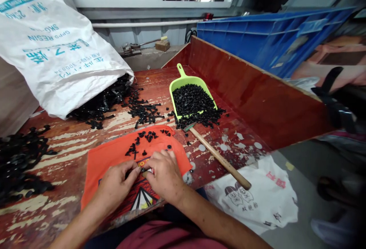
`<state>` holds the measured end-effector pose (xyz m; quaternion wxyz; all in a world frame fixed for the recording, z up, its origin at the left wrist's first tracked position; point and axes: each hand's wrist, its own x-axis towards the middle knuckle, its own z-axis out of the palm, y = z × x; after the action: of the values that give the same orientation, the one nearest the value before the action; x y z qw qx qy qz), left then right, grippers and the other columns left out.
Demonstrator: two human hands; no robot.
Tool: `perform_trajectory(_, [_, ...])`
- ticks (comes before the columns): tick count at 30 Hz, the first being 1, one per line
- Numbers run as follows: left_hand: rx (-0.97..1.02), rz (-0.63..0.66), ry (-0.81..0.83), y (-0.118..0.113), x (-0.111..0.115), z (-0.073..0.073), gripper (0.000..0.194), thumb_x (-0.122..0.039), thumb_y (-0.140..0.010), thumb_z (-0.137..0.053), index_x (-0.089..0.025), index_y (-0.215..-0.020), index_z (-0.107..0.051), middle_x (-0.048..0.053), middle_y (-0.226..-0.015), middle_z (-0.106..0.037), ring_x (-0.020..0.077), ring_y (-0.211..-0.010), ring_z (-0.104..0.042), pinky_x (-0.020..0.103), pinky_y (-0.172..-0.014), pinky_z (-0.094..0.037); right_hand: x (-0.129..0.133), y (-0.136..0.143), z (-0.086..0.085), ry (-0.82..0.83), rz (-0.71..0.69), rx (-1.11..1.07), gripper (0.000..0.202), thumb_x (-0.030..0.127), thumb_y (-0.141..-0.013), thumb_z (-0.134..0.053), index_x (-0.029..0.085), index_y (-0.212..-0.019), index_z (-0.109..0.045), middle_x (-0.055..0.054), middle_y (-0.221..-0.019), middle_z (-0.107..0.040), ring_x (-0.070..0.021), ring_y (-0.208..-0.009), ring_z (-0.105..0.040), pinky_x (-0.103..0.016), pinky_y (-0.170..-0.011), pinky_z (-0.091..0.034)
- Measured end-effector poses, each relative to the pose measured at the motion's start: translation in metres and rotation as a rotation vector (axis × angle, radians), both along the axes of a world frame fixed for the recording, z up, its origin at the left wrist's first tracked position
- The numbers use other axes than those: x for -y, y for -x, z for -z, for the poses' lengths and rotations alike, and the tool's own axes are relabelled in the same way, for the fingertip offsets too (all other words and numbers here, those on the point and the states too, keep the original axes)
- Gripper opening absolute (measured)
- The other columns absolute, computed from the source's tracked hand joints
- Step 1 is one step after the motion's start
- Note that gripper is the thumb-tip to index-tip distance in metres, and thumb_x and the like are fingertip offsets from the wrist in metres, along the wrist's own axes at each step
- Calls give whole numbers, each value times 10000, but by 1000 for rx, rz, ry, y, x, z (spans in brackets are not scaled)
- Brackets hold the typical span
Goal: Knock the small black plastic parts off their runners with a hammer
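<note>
Over an orange cloth [103, 157] with a printed design, my left hand [118, 178] and my right hand [162, 173] meet fingertip to fingertip. Between them is a small black plastic piece [143, 170], pinched by both thumbs and forefingers; its exact shape is mostly hidden. Several loose black plastic pieces [148, 136] lie on the cloth just beyond my fingers. Farther off, a lime-green dustpan [182, 74] holds a heap of similar black pieces [191, 98], some spilling over its front edge.
A hammer [220, 159] with a wooden handle lies right of the cloth. From a white sack [68, 51], black strips [105, 100] spill onto the worn red table [68, 146]; another pile [23, 161] sits at left. A wooden board [246, 89] and blue crate [243, 39] border the right.
</note>
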<state>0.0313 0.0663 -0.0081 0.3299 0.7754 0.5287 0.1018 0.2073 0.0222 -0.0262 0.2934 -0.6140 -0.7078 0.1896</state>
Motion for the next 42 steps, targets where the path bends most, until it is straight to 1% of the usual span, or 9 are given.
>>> perform_trajectory(9, [19, -1, 8, 1, 1, 2, 332, -452, -886, -461, -211, -715, -613, -15, -644, -642, 179, -638, -581, 245, -622, -406, 0, -9, -10, -39, -95, 97, 110, 286, -852, -714, 267, -957, -689, 11, -944, -655, -195, -948, -526, -345, -868, -332])
perform_trajectory(12, [-11, -5, 7, 0, 1, 3, 357, -465, -903, -432, -211, -716, -601, -13, -651, -636, 180, -647, -585, 248, -612, -387, 6, -52, -26, -114, -35, 205, 232, 253, -913, -633, 251, -1145, -625, -18, -1032, -655, -201, -991, -536, -333, -886, -346])
perform_trajectory(16, [-45, -9, -15, -2, 3, 4, 365, -461, -916, -406, -211, -737, -601, -5, -670, -640, 184, -661, -597, 256, -618, -374, 15, -131, -31, 64, 389, 626, 260, 387, -909, -634, 162, -1039, -618, -122, -1017, -630, -302, -997, -543, -382, -813, -347])
perform_trajectory(22, [-33, -28, -34, -5, 6, -1, 353, -444, -903, -415, -207, -713, -595, -2, -655, -638, 180, -639, -591, 261, -610, -361, 19, -182, -21, 423, 346, 589, 116, 307, -929, -530, 192, -925, -545, -56, -861, -651, -208, -751, -623, -280, -580, -293])
perform_trajectory(26, [34, -61, -17, -5, 6, 0, 337, -450, -873, -461, -211, -663, -572, -10, -612, -609, 171, -606, -555, 250, -574, -349, 34, -178, -33, 418, 290, 441, 223, 232, -921, -498, 182, -1135, -539, -42, -798, -680, -205, -678, -646, -267, -568, -371])
perform_trajectory(29, [113, -98, 24, -4, 5, 1, 316, -452, -830, -517, -210, -642, -592, -10, -605, -613, 169, -594, -539, 244, -560, -351, 53, -156, -45, 320, 134, 180, 467, 221, -952, -441, 268, -1417, -430, -62, -1064, -721, -221, -901, -700, -291, -714, -500])
perform_trajectory(33, [183, -126, 75, -3, 4, 3, 324, -471, -808, -545, -204, -638, -615, -15, -591, -598, 161, -583, -514, 238, -550, -348, 71, -112, -52, 238, -147, 72, 563, 169, -977, -403, 441, -1468, -370, 41, -1358, -600, -173, -1154, -630, -298, -929, -515])
perform_trajectory(39, [213, -136, 104, -1, 4, 7, 353, -484, -809, -540, -198, -605, -578, -41, -521, -473, 132, -532, -419, 233, -522, -318, 74, -82, -42, 29, -108, 157, 506, 205, -1005, -392, 334, -1494, -373, -42, -1212, -680, -192, -1015, -675, -325, -886, -550])
perform_trajectory(42, [220, -141, 109, -2, 3, 7, 354, -485, -807, -542, -197, -604, -575, -47, -515, -452, 127, -519, -399, 234, -516, -307, 71, -80, -34, 61, -121, 254, 518, 186, -990, -404, 329, -1488, -385, -56, -1101, -711, -209, -905, -696, -339, -803, -572])
